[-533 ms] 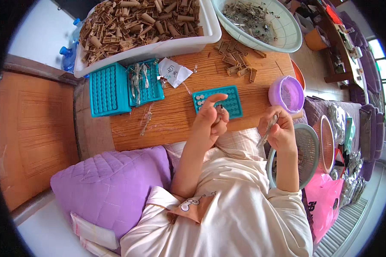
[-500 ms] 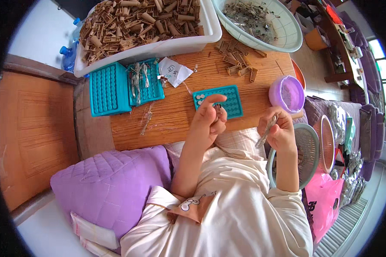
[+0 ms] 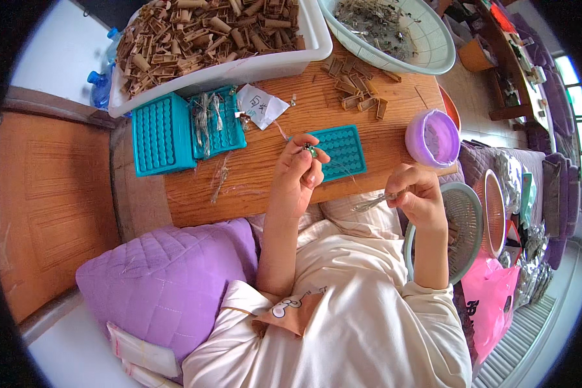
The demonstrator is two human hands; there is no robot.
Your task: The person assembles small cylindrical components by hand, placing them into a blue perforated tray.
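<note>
My left hand point(image 3: 297, 171) is closed in a pinch, raised at the near left corner of a teal tray with rows of round hollows point(image 3: 343, 152). Between its fingertips is a small green and dark part point(image 3: 311, 150), too small to name. My right hand point(image 3: 418, 195), over my lap to the right of the tray, is closed on a bundle of thin silvery wires point(image 3: 370, 204). The loose ends of the bundle point left. A fine thread seems to run between the hands in front of the tray. My left fingers hide the tray's left edge.
A white bin point(image 3: 239, 72) heaped with brown pieces stands behind. Left are a teal tray stack point(image 3: 163, 136) and another tray with wires point(image 3: 229, 132). Brown pieces point(image 3: 362, 90), a green basin point(image 3: 427, 61) and a purple bowl point(image 3: 427, 155) lie right; a grey basket point(image 3: 465, 236) stands beside me.
My left hand has shifted left and turned, bringing the small green part into sight. In my right hand the wire bundle has swung from hanging steeply to pointing left.
</note>
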